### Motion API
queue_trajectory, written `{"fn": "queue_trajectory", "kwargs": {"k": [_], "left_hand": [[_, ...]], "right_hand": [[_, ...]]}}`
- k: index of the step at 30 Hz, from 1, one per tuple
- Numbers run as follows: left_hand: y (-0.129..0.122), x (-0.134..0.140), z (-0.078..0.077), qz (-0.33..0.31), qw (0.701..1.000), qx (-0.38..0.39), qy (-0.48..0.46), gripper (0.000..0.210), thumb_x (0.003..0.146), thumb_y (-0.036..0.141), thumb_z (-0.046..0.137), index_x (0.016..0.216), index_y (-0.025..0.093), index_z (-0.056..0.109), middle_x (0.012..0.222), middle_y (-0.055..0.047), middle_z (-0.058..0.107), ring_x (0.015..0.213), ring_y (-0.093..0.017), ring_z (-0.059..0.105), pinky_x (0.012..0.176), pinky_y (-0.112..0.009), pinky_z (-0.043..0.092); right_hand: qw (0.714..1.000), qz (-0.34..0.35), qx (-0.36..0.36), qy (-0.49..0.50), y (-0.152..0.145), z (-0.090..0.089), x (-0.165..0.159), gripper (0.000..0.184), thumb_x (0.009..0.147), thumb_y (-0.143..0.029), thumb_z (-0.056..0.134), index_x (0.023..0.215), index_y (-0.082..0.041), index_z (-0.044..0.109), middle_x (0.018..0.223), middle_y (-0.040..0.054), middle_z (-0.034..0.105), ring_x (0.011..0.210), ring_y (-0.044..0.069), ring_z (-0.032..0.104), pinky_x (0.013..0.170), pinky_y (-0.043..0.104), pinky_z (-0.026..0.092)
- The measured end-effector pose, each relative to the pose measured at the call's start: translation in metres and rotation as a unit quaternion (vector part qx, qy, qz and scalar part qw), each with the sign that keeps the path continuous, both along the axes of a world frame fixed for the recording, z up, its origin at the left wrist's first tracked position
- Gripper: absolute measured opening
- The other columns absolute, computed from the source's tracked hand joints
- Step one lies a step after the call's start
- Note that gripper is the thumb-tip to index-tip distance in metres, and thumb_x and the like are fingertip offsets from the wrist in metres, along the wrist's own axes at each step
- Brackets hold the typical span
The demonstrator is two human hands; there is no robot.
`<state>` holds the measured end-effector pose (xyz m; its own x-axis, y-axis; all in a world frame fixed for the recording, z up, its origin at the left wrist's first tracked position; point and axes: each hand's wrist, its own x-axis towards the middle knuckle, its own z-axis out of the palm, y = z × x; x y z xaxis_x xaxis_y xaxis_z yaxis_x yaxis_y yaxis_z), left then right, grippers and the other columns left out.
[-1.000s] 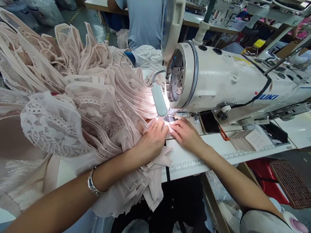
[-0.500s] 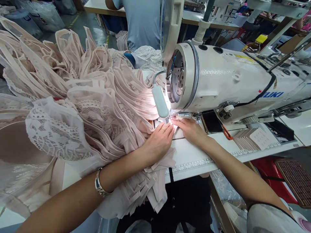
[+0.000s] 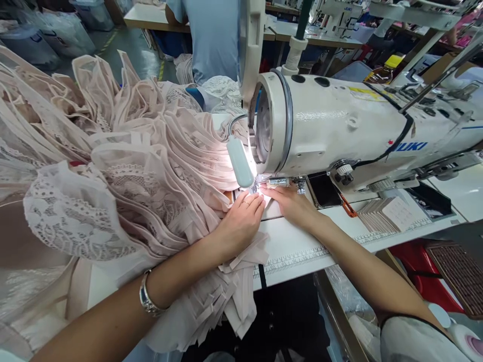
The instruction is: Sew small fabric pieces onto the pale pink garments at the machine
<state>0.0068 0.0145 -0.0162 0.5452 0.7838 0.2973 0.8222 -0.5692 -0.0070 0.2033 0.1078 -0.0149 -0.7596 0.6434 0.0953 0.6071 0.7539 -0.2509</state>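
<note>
My left hand [image 3: 244, 217] lies on pale pink fabric beside the presser foot [image 3: 255, 187] of a white sewing machine [image 3: 324, 120]. Its fingers are stretched out, close together, with a ring on one. From the other side, my right hand [image 3: 289, 200] reaches under the machine head, fingers extended flat towards the foot, fingertips almost meeting the left ones. Only a small patch of the brightly lit cloth [image 3: 266, 200] shows between the hands. A small lamp [image 3: 240, 162] on a bendy neck hangs just above and partly hides the needle area.
A big heap of pale pink lace garments [image 3: 151, 166] covers the left of the table and hangs over its front edge. To the right lie a dark phone-like object [image 3: 325, 191], an orange-handled tool [image 3: 347, 205] and a stack of cards [image 3: 385, 213]. Beyond sits a person in blue [image 3: 215, 40].
The whole view has shifted slightly, so machine and heap appear farther left. Inside the machine's round end, the visible parts look different. Both hands stay at the presser foot.
</note>
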Motion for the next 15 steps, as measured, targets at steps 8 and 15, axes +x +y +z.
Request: {"fn": "queue_trajectory", "kwargs": {"k": [8,15], "left_hand": [[0.0007,0.0006,0.0022,0.014,0.999,-0.038,0.004,0.042,0.097,0.011,0.044,0.137,0.001,0.054,0.138,-0.021,0.063,0.133,-0.031,0.056,0.118,-0.052,0.034],[0.0017,0.0004,0.0043,0.024,0.998,-0.056,0.0,0.042,0.095,0.01,0.048,0.136,0.002,0.055,0.136,-0.022,0.063,0.131,-0.034,0.055,0.113,-0.052,0.036]], "right_hand": [[0.999,-0.021,-0.02,-0.024,-0.004,0.0053,-0.0069,0.057,0.094,-0.007,0.032,0.138,-0.027,0.063,0.134,0.0064,0.069,0.117,0.026,0.064,0.115,0.054,0.037],[0.999,-0.021,0.001,-0.025,-0.0055,0.0061,-0.0101,0.053,0.097,-0.011,0.033,0.138,-0.026,0.063,0.126,0.0084,0.072,0.111,0.028,0.065,0.109,0.053,0.042]]}}
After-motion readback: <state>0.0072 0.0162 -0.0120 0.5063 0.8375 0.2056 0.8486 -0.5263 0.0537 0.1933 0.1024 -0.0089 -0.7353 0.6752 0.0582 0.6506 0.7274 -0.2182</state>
